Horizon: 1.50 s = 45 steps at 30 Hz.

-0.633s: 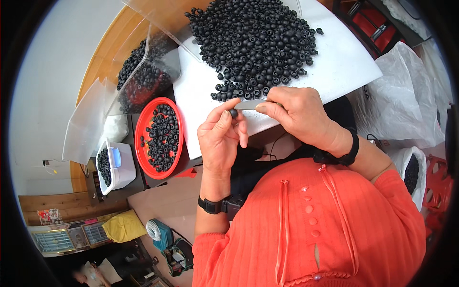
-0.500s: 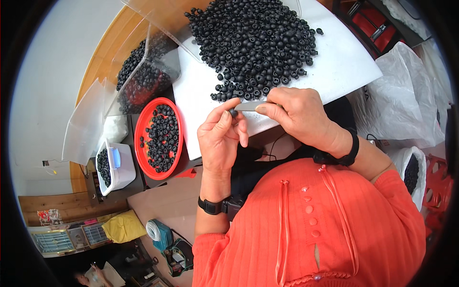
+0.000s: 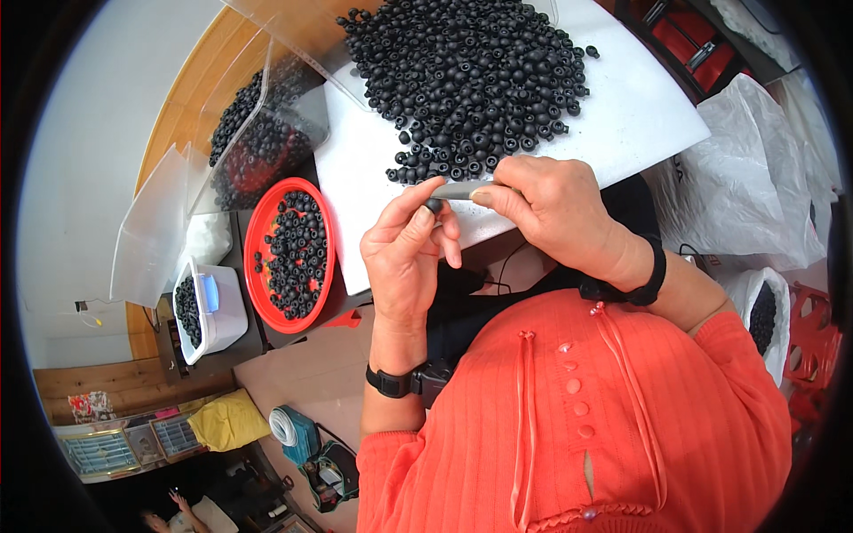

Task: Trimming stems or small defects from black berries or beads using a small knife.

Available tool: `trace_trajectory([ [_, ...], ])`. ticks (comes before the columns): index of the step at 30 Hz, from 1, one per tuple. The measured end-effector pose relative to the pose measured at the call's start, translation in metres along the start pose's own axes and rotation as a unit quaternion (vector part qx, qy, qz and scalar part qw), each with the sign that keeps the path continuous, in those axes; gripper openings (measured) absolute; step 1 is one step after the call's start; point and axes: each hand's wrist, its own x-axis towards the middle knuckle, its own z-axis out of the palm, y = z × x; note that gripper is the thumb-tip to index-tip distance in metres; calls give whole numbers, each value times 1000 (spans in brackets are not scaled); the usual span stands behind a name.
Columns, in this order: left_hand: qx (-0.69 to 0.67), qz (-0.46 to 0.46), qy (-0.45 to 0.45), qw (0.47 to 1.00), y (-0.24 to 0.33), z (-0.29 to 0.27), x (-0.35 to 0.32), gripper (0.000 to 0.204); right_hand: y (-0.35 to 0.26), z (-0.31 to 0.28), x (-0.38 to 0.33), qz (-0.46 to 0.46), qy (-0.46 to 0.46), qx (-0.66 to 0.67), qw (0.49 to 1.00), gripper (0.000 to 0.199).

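Between thumb and fingertips, my left hand (image 3: 407, 240) pinches one small round black rubber-like piece (image 3: 434, 205). My right hand (image 3: 555, 204) is closed around a small knife, its thumb pressed along the flat of the grey blade (image 3: 458, 190). The blade's tip lies at the black piece, by my left forefinger. Just beyond both hands, a large heap of similar black pieces (image 3: 471, 80), several with a hole in one end, spreads over a white board (image 3: 622, 133). The knife's handle is hidden in my right hand.
Left of the board stand a red oval basin (image 3: 258, 293) holding black pieces, a white tub (image 3: 229, 329) with more, and a clear plastic bin (image 3: 293, 133). At the right are a translucent bag (image 3: 737, 178) and a white sack (image 3: 777, 311). Another person (image 3: 200, 513) shows at lower left.
The knife blade has shifted slightly at the black piece, which shows more of its round side now. Both hands otherwise keep nearly the same place; the whole view has tilted a little.
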Motion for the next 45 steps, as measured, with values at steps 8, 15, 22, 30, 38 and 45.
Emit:
trace_trajectory([
  [8,-7,0,-4,1000,-1,-1,-1,31,-1,-2,0,-18,-12,-25,999,32],
  [15,-13,-2,-1,1000,-1,2,0,27,-1,-4,1,-20,-23,-18,999,31],
  [22,-8,15,0,1000,-5,2,0,26,1,-2,-1,-39,-23,-29,999,29],
  [30,-17,14,1,1000,-5,1,0,29,9,0,-5,22,16,122,992,23],
  [38,-6,2,-3,1000,-3,2,-2,28,2,-1,-4,-19,10,10,1000,32],
  [45,8,14,-9,1000,-2,2,-2,26,-4,0,-3,-32,11,-13,999,29],
])
